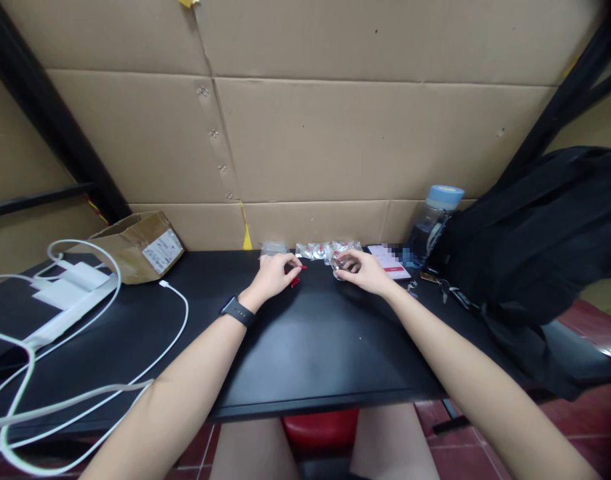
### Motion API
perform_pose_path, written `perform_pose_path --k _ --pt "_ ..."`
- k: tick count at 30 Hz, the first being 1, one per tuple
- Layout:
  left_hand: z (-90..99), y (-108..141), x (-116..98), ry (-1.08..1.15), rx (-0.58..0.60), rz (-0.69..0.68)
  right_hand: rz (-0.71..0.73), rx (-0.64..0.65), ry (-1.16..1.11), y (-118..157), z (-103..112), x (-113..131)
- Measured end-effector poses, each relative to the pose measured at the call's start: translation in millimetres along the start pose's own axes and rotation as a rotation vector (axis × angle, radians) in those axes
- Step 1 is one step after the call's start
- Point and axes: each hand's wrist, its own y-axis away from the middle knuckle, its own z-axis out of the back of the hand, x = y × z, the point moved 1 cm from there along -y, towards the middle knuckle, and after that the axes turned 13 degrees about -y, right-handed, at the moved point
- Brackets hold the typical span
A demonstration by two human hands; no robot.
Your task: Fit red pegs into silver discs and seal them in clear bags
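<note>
My left hand (274,273), with a dark watch (236,311) on its wrist, is closed in a pinch on a small red cord (296,282). A red end pokes out past the fingertips, and a loop hangs below them. Apart from it, my right hand (365,272) grips a small, shiny, rounded silvery piece (336,265) between thumb and fingers; its exact kind is too small to tell. Just behind the hands, several clear packets (315,251) with silvery and red contents lie in a row. A flat clear plastic bag (274,248) rests behind my left hand.
On the black table (315,353) a cardboard box (140,250), a white power strip (75,307) and white cables (182,320) are at left. At right are a phone (392,263), a blue-capped bottle (435,223), keys (444,292) and a black backpack (530,240). Cardboard (310,147) walls the back.
</note>
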Motion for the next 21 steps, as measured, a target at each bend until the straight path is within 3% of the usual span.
perform_pose_path --k 3,9,16,21 --pt "1.4 5.4 -19.1 0.201 -0.029 0.051 0.014 0.002 -0.212 6.8 -13.0 17.4" --pt "5.0 13.0 -51.6 0.33 -0.142 0.075 0.06 -0.018 -0.458 17.1 -33.5 47.7" --pt "-1.1 14.7 -64.7 0.534 -0.152 0.089 0.101 -0.036 -0.559 22.0 -40.5 58.9" --pt "-2.9 16.8 -69.5 0.44 -0.21 0.076 0.135 -0.044 -0.554 23.2 -42.0 57.6"
